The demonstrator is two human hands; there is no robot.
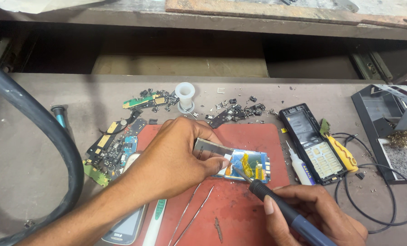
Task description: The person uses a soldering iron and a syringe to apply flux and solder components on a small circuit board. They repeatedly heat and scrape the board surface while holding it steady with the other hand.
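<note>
**Circuit board held under the iron**

A small blue circuit board, likely light, stiff and fragile, is pinched at its edge by the left hand at the red mat's centre. A soldering iron is gripped by the right hand's closed fingers. At three o'clock a white glue bottle lies.

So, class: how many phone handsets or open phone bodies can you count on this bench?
2. An open black phone body lies right of the red mat; a dark handset lies at the bottom edge, partly under the left forearm. Others may be hidden.
</note>
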